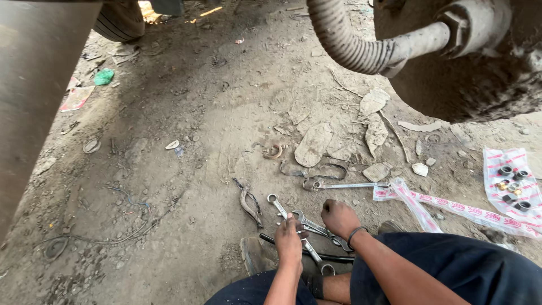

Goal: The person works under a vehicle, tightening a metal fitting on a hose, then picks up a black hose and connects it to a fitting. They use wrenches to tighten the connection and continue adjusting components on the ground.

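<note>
Both hands sit over the spanners (302, 226) on the dirt: the left hand (289, 240) grips one, the right hand (339, 217) rests fisted just beside it, pliers (248, 202) left of them lying untouched.

dirt ground (197, 101) | wrenches (278, 204), pliers (248, 204), plastic strips (451, 208), scraps (313, 144)

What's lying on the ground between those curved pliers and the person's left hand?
In the head view, a combination wrench lies on the dirt between the pliers and the left hand; its lower end runs under that hand.
</note>
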